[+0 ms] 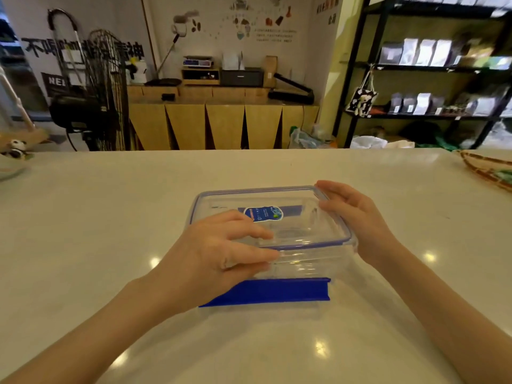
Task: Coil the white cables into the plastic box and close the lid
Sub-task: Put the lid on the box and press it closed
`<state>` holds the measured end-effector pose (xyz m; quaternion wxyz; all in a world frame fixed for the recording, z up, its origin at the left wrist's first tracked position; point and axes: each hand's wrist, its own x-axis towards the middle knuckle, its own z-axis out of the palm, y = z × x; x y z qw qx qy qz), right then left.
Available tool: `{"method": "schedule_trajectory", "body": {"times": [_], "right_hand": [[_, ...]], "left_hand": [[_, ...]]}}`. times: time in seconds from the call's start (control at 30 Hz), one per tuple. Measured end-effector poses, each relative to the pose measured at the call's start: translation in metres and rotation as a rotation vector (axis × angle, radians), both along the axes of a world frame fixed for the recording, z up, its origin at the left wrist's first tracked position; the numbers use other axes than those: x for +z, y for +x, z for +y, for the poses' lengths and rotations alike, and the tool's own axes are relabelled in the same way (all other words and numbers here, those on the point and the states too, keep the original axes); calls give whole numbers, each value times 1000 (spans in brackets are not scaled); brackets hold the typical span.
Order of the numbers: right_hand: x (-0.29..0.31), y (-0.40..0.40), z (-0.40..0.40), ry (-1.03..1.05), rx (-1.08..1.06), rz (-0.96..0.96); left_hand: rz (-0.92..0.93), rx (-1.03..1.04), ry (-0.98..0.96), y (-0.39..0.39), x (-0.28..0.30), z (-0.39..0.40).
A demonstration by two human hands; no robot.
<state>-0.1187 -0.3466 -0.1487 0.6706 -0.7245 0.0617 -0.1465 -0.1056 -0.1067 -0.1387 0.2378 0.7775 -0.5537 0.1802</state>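
With no white cables visible, the left hand (219,253) and right hand (352,217) grip the clear rectangular plastic box (299,245) mid-table, blue-rimmed lid (257,195) on, blue front latch (271,292) unfastened.

The clear plastic box (302,261) sits in front of me on the white counter (110,217), long side toward me. Its transparent lid (277,217), edged in blue with a blue oval sticker (263,213), lies on top. The near blue latch flap (270,292) hangs open, flat against the counter. I see no cables.
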Motion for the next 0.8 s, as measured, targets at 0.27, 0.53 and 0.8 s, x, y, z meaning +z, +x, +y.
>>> {"method": "schedule_trajectory", "body": {"times": [0.27,0.53,0.8], "right_hand": [[-9,-8,0,-70,51,-24],[-14,-13,-2,-199,123,-61],[8,-36,11,-783,-3,-327]], "left_hand": [[28,7,-34,-8,-6,5],[89,78,-24,-9,-16,11],[78,171,45,-13,-15,15]]}}
